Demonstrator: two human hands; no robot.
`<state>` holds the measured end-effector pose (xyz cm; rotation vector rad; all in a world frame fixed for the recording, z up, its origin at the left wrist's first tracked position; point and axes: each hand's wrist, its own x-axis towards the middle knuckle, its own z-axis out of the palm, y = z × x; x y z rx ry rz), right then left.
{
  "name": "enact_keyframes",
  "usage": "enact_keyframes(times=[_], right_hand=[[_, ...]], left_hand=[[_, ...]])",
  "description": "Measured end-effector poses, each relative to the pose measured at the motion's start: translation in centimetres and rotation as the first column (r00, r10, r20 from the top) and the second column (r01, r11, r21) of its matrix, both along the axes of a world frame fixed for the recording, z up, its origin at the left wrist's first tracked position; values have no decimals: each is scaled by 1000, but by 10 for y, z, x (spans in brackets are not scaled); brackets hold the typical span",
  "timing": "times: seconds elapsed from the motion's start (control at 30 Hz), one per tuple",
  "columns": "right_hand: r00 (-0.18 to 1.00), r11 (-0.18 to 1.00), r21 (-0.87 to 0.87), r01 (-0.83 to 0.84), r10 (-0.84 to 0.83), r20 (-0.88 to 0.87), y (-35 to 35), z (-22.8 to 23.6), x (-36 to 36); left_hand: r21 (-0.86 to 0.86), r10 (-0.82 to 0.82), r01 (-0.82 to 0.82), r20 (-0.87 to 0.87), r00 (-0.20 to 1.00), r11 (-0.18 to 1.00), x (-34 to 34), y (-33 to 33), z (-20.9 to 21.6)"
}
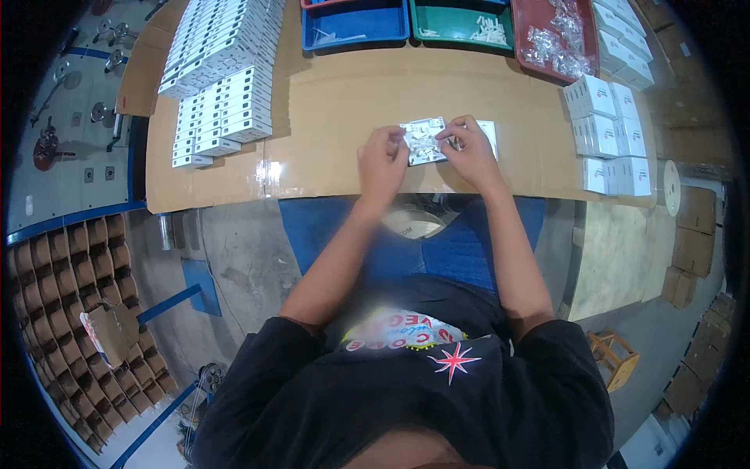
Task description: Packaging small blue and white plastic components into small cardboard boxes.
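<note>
On the cardboard-covered table in front of me lies a small white open box or tray [424, 144] with small white and dark parts in it; their kind is too small to tell. My left hand [381, 162] is closed at its left edge, thumb and fingertips gripping the rim. Over its right side my right hand [472, 156] bends down, thumb and fingers pinched together; anything between them is too small to name. Partly hidden behind that hand, a second white flat piece [490, 134] reaches out to the right.
Stacks of white cartons [234, 86] stand at the left, more white boxes [613, 137] at the right. Along the back are a blue bin [355, 41], a green bin [461, 43] with white plugs, and a red bin [558, 76] of clear bags. Cardboard dividers [86, 313] stand lower left.
</note>
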<state>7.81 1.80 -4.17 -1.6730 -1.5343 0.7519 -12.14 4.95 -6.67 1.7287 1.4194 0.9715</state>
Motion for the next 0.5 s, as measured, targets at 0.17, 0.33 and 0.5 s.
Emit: enact_keyframes(times=[0.17,0.33,0.5], right_hand=[[998,1000,3,-8,9,-58,2,7,-2],[991,990,123,70,-55,-121,23,10,-1],[991,982,186,22,3,-131,89,38,0]], left_hand=[[-144,92,-66,181,979,987,-1,1,10],[53,106,-103,-60,993,993,-9,3,5],[148,139,-123,-99,985,981,-7,7,4]])
